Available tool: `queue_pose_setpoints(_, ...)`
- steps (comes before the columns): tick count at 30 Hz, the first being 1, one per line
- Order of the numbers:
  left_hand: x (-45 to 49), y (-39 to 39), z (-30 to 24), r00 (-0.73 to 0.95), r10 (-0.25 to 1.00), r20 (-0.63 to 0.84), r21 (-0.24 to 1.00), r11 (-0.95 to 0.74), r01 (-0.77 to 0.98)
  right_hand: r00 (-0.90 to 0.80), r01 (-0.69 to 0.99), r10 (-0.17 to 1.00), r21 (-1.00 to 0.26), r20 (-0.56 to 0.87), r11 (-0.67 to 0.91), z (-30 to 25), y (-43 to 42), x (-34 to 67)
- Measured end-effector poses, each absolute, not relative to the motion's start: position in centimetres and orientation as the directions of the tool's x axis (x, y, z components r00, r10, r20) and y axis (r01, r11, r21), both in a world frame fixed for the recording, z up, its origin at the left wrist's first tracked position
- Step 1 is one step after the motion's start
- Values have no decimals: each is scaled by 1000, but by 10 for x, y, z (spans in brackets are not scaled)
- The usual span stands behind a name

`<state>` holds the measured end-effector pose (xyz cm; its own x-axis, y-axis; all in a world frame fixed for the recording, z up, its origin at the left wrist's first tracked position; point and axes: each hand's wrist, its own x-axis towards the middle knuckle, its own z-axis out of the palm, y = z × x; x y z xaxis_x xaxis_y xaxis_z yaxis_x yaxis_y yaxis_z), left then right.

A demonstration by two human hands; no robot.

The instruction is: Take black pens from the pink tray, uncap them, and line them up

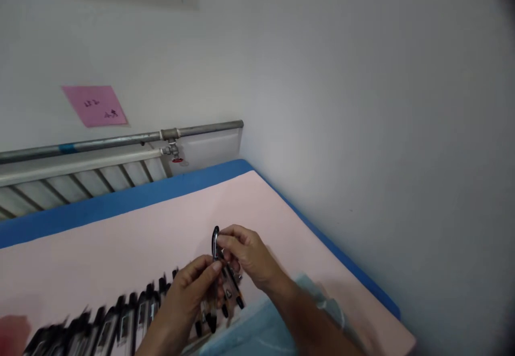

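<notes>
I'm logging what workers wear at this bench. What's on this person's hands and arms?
Both the left hand and the right hand are bare: no gloves, and no rings or watch that I can make out. The forearms are uncovered, with no sleeves in view.

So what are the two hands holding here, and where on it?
Both hands, left hand and right hand, pinch the upper end of a dark pen; exact grip blurred.

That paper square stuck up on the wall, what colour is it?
Pink paper square, with dark scribbles; the head view shows it.
</notes>
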<state>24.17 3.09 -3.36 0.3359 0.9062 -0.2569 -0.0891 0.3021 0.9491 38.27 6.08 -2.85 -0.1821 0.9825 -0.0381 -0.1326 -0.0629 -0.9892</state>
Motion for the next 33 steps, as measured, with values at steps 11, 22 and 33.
queue_pose_setpoints(11,238,20,-59,394,841,-371,853,476,-215,-4,-232,992,-965,-126,-123,-38,71,378)
queue_pose_setpoints(22,228,29,-51,148,919,-365,883,392,-257,-233,-215,930,-918,-282,-333,-36,61,364)
queue_pose_setpoints(33,214,39,-44,-37,945,-324,867,281,-412,-443,25,865,-968,-236,-251,-34,44,343)
